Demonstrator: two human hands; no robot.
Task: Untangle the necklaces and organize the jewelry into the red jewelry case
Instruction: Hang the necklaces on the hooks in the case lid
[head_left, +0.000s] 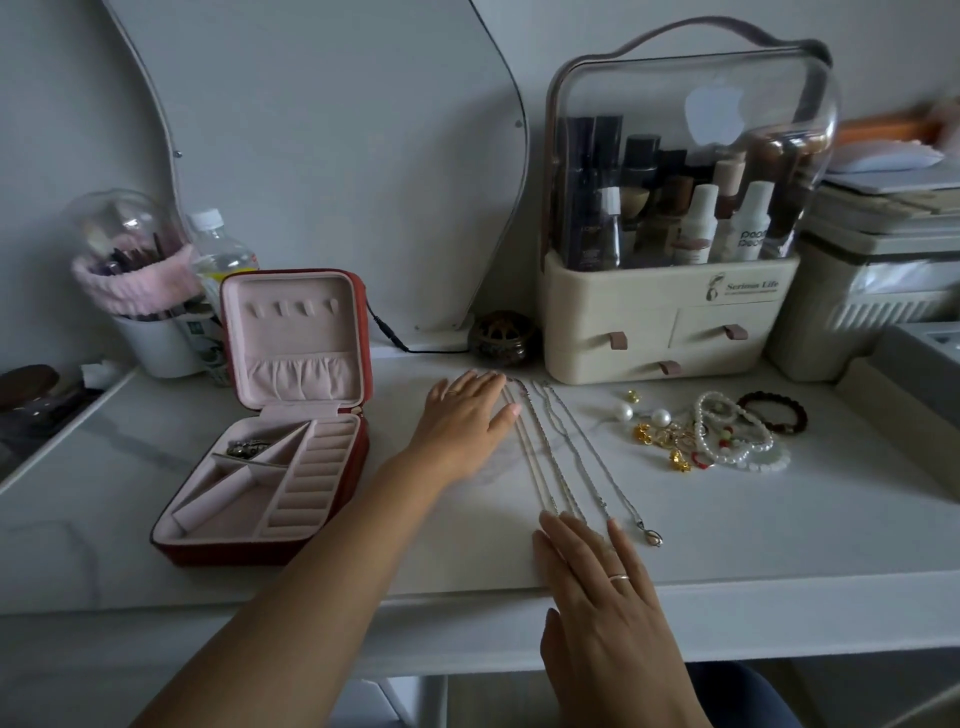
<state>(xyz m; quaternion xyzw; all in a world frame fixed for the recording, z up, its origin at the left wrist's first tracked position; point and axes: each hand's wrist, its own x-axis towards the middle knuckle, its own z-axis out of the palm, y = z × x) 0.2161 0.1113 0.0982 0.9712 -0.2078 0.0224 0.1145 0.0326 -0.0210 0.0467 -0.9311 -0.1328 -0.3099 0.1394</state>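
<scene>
The necklaces (545, 448) lie on the white desk (779, 545) as a set of thin strands stretched out straight and side by side. The leftmost is a pale, cream-coloured double strand and the others are fine twisted metal chains; the exact count is hard to tell because they run so close together. The rightmost chain ends in one small teardrop pendant (653, 538). The left hand (467, 415) lies flat, palm down, fingers straight, at the far ends of the strands. The right hand (597, 571) is flat in the same way, its fingertips at the near ends; neither hand grips anything. Each hand wears one thin ring. To the left stands the one red jewelry case (223, 552), square and open, lined in soft pink, with four hooks and a gathered pocket in its upright lid, angled compartments and a ribbed ring section. One compartment holds a dark metallic piece (249, 448). To the right of the chains sit two pearl balls (661, 417), a heap of gold trinkets (662, 439), white bead bracelets (748, 447) and one dark bead bracelet (774, 413). Behind them is a cream organizer (670, 312) with a clear domed cover and three drawers.
</scene>
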